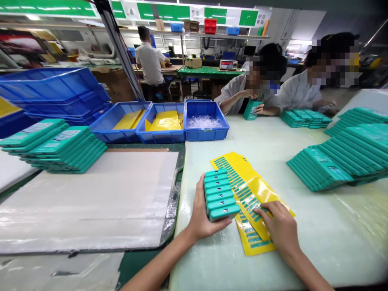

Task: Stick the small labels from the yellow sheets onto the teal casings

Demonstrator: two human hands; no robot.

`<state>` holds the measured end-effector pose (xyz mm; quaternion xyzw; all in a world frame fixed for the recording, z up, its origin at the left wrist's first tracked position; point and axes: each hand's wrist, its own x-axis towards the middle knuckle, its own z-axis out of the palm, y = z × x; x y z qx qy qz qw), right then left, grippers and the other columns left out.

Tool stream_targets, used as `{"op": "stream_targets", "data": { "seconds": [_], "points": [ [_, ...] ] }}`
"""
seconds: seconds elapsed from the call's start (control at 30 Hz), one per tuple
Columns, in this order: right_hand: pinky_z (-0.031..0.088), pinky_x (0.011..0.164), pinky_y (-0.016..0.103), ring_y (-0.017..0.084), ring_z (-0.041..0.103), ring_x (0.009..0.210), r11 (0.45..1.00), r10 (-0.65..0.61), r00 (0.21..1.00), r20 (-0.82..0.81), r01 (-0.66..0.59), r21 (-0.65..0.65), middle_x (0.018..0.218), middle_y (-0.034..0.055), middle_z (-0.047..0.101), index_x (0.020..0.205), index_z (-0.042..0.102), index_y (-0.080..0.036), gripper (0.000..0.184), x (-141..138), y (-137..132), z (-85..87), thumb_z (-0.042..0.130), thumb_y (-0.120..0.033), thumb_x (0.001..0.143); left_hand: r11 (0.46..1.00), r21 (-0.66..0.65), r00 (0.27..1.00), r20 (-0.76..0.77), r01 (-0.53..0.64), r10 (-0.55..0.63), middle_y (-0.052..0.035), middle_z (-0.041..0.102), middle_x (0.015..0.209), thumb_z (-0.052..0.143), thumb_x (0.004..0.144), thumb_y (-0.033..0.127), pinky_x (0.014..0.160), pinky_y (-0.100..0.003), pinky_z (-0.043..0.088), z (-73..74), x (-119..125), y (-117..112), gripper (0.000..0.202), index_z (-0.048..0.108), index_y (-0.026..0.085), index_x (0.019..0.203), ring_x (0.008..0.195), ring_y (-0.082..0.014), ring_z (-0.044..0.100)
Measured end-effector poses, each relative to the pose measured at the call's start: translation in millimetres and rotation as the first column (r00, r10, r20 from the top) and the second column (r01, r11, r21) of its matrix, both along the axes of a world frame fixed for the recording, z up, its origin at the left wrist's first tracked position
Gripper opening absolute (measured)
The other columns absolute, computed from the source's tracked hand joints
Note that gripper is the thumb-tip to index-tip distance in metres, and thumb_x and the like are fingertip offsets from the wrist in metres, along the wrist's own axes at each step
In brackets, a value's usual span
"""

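My left hand [200,214] is wrapped round a stack of teal cases [220,195], tilted so their narrow ends face me. Each end carries a small dark-and-white mark. To the right, my right hand [280,226] has thumb and forefinger pinched at the yellow sticker sheet [242,190], on a row of small teal strips. Whether a strip sits between those fingertips is too small to tell. A second yellow sheet [253,246] lies partly under the first, also with teal strips.
Piles of teal cases stand at the right [321,169] and left [65,149]. Blue bins [160,135] line the back, holding yellow sheets and clear small pieces. A white board [91,202] lies at left. Across the table, a co-worker [233,91] holds teal cases; another person sits beside.
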<state>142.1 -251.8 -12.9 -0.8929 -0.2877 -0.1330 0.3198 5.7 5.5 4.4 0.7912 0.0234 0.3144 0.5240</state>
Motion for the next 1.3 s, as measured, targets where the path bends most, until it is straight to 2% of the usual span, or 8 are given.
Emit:
{"op": "stream_targets", "data": {
  "seconds": [0.1,0.17,0.3,0.4,0.53,0.63,0.9,1.3],
  "points": [
    [0.054,0.079,0.042,0.028,0.073,0.082,0.995,0.099,0.992,-0.072,-0.097,0.021,0.087,0.0098,0.077,0.082,0.077,-0.022,0.068,8.6,-1.0,10.6,0.051,-0.081,0.104,1.0,-0.014,1.0,0.026,0.008,-0.008,-0.0246,0.037,0.175,0.097,0.074,0.064,0.135,-0.068,0.038,2.7,1.3,-1.6,0.144,0.008,0.024,0.179,0.16,-0.049,0.046],
    [0.057,0.076,0.041,0.027,0.073,0.078,0.989,0.14,0.96,-0.243,-0.124,0.083,0.085,0.0096,0.078,0.079,0.077,-0.022,0.064,17.5,-2.3,22.8,0.064,-0.083,0.095,1.0,-0.025,0.999,0.036,0.011,-0.01,-0.0238,0.04,0.174,0.097,0.074,0.064,0.134,-0.067,0.039,3.9,2.1,-2.5,0.143,0.009,0.025,0.179,0.159,-0.0484,0.048],
    [0.061,0.068,0.037,0.027,0.074,0.072,0.977,0.192,0.681,-0.707,-0.063,0.205,0.079,0.0096,0.078,0.075,0.079,-0.02,0.059,34.9,-7.3,65.7,0.091,-0.077,0.068,1.0,-0.025,1.0,0.025,0.004,-0.003,-0.0245,0.034,0.177,0.099,0.072,0.064,0.135,-0.067,0.038,4.0,2.4,-3.9,0.146,0.007,0.024,0.179,0.162,-0.0488,0.043],
    [0.056,0.06,0.029,0.021,0.069,0.068,0.964,0.259,0.568,-0.781,-0.097,0.249,0.074,0.008,0.075,0.071,0.079,-0.018,0.052,36.9,-5.9,106.9,0.096,-0.068,0.066,0.999,-0.033,0.999,0.031,0.013,-0.012,-0.0241,0.034,0.176,0.097,0.073,0.066,0.136,-0.068,0.034,2.3,2.4,-5.1,0.145,0.007,0.024,0.179,0.162,-0.0486,0.044],
    [0.042,0.044,0.022,0.013,0.054,0.054,0.921,0.313,0.665,-0.678,-0.038,0.388,0.07,0.0064,0.071,0.072,0.08,-0.019,0.047,11.9,17.4,148.5,0.097,-0.063,0.069,0.999,-0.039,0.999,0.031,0.013,-0.012,-0.0239,0.036,0.175,0.099,0.071,0.065,0.138,-0.069,0.03,0.6,2.7,-6.6,0.148,0.005,0.023,0.179,0.161,-0.0493,0.044],
    [0.045,0.041,0.022,0.013,0.054,0.049,0.892,0.315,0.718,-0.621,0.001,0.453,0.067,0.0058,0.072,0.077,0.083,-0.02,0.044,-22.8,46.0,161.5,0.097,-0.061,0.07,1.0,-0.03,1.0,0.017,0.004,-0.003,-0.0236,0.033,0.176,0.101,0.068,0.063,0.138,-0.069,0.03,1.1,3.0,-7.0,0.151,0.006,0.024,0.178,0.163,-0.05,0.04],
    [0.064,0.053,0.024,0.018,0.071,0.057,0.898,0.098,0.91,-0.404,0.094,0.43,0.079,0.0084,0.081,0.087,0.086,-0.022,0.035,-79.1,81.0,157.9,0.093,-0.055,0.08,0.999,-0.038,1.0,0.02,0.002,-0.001,-0.0204,0.032,0.175,0.104,0.064,0.059,0.136,-0.07,0.036,3.8,3.2,-9.4,0.153,0.006,0.028,0.178,0.163,-0.05,0.038],
    [0.061,0.053,0.022,0.015,0.067,0.055,0.925,0.169,0.856,-0.488,0.034,0.379,0.07,0.0044,0.075,0.087,0.084,-0.02,0.036,-80.2,89.4,163.4,0.09,-0.054,0.081,0.999,-0.019,0.999,0.036,0.029,-0.029,-0.0207,0.03,0.176,0.103,0.067,0.059,0.138,-0.071,0.032,4.2,5.3,-9.0,0.151,0.005,0.026,0.177,0.165,-0.0501,0.034]
  ]
}}
